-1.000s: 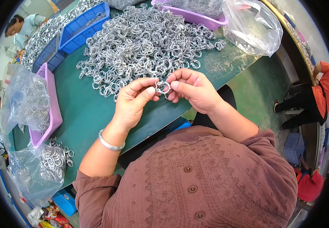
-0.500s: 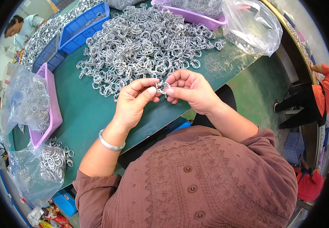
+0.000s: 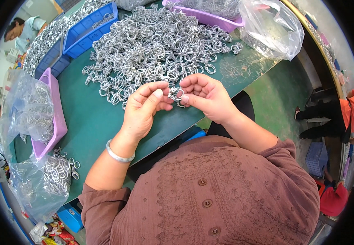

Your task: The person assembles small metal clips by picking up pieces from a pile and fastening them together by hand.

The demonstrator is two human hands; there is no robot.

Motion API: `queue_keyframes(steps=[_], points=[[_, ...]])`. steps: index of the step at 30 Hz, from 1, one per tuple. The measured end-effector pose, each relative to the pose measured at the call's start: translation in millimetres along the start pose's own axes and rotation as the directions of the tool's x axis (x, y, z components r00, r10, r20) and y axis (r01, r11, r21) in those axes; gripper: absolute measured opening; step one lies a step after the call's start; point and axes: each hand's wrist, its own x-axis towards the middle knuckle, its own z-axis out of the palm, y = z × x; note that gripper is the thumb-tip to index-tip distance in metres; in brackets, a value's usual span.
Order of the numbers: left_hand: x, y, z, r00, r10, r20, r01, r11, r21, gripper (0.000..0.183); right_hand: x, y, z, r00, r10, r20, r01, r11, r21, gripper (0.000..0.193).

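Note:
A small silver-grey metal ring piece (image 3: 176, 94) with a bit jutting from its rim is pinched between the thumb and fingers of my right hand (image 3: 207, 98). My left hand (image 3: 145, 103) is open beside it, thumb raised off the curled fingers. Its fingertips come close to the ring's left side; whether they touch it, I cannot tell. Just beyond both hands spreads a large heap of similar metal ring pieces (image 3: 152, 45) on the green table (image 3: 87, 118).
Blue bins (image 3: 77, 49) and a purple basket (image 3: 199, 15) stand behind the heap. Another purple basket (image 3: 58, 110) with bagged pieces is at left, above a plastic bag of rings (image 3: 56, 173). A clear bag (image 3: 273, 32) lies back right. Other people are at far left and right.
My left thumb has lifted away from the ring, loosening that pinch. The ring has turned in my right fingers and shows its opening more fully. The person in orange at right has shifted.

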Motion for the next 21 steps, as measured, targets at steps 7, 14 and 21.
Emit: queue_keyframes(steps=[7, 14, 21], points=[[-3.4, 4.9, -7.8, 0.975, -0.215, 0.064, 0.189, 0.942, 0.278, 0.028, -5.3, 1.7, 2.6, 0.935, -0.345, 0.08, 0.338, 0.805, -0.488, 0.018], [-2.7, 3.1, -4.5, 0.985, -0.154, 0.074, 0.128, 0.953, 0.276, 0.015, -2.0, 3.3, -5.0, 0.896, -0.401, 0.191, 0.433, 0.688, -0.582, 0.023], [-2.9, -3.8, -7.0, 0.994, -0.04, 0.098, 0.014, 0.967, 0.254, 0.016, -1.3, 9.1, -5.1, 0.918, -0.371, 0.138, 0.391, 0.797, -0.46, 0.023]])
